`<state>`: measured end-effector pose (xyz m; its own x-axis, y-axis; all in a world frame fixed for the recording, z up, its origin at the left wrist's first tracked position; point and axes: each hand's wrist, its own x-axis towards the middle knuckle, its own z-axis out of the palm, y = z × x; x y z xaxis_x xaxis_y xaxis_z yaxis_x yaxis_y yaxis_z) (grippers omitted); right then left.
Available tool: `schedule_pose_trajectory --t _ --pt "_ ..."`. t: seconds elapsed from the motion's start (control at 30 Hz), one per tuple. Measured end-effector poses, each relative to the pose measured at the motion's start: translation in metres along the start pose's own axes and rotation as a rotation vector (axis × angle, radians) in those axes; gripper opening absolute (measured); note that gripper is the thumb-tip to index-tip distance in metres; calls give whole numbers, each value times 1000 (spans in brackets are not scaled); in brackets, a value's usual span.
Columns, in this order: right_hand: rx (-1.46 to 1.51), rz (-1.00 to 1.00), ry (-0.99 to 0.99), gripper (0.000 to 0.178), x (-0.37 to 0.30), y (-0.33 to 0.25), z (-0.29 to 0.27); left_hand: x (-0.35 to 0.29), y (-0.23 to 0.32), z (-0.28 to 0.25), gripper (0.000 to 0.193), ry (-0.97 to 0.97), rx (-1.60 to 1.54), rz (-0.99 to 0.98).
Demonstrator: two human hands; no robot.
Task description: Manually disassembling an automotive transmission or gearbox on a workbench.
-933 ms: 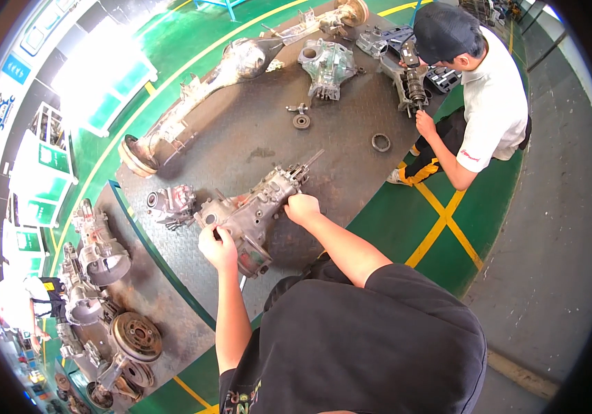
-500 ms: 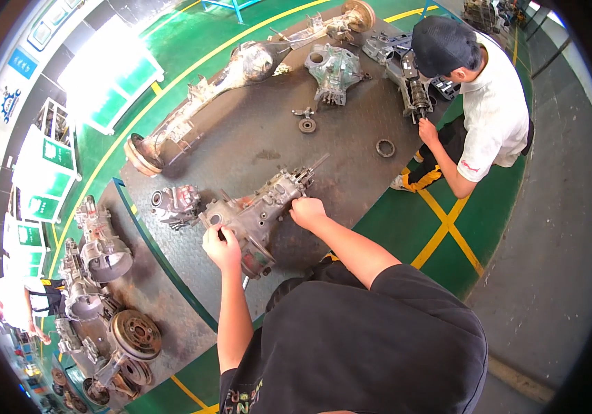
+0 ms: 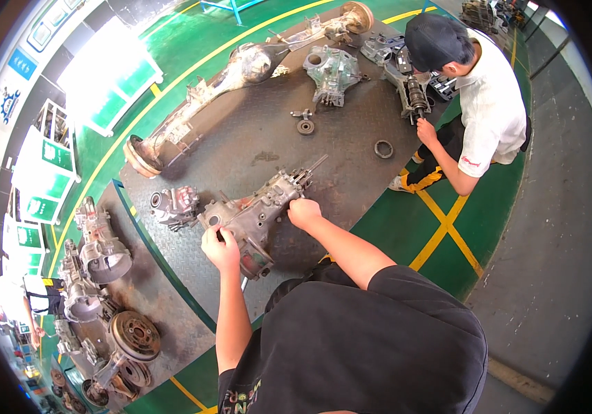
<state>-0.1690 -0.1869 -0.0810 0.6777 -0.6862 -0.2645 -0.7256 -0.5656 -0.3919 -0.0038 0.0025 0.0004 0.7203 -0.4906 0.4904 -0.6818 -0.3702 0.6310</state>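
A grey metal gearbox (image 3: 258, 212) lies on the dark steel table in front of me, its thin shaft sticking out toward the far right. My left hand (image 3: 220, 248) grips the rim at its wide near-left end, thumb and fingers bent around the edge. At the near side of the narrower end, my right hand (image 3: 305, 214) is closed against the casing. Its fingertips are hidden between the palm and the metal. Left of the gearbox sits a smaller metal housing (image 3: 175, 205) with reddish patches.
Beyond lie a long axle (image 3: 247, 65), a differential housing (image 3: 332, 72), a small bearing part (image 3: 305, 127) and a metal ring (image 3: 383, 149). A co-worker (image 3: 486, 96) in a white shirt handles an opened gearbox (image 3: 413, 93) at far right. More gearboxes (image 3: 102, 248) and a brake drum (image 3: 135, 336) lie left.
Both my hands keep their places on the gearbox, with hardly any movement. The whole view has shifted very slightly. The co-worker's head leans a little farther left.
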Motion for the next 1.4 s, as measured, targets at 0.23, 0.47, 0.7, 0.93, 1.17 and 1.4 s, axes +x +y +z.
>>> schedule_pose_trajectory --t 0.23,0.47,0.7,0.93,1.17,1.4 --pt "-6 54 -39 27 -2 -7 -7 2 0 -1 10 20 14 20" --pt "-82 -140 62 27 11 16 21 4 3 0 9 22 8 50" --pt "-23 33 -24 31 -1 -2 -2 2 0 -2 10 23 7 33" --pt "-57 -30 24 29 13 13 25 4 3 0 11 14 8 43" --pt "-69 -10 -23 21 0 -9 -10 3 -2 -2 10 19 3 45" --pt "-61 -63 161 21 6 4 18 3 0 1 10 12 -7 32"
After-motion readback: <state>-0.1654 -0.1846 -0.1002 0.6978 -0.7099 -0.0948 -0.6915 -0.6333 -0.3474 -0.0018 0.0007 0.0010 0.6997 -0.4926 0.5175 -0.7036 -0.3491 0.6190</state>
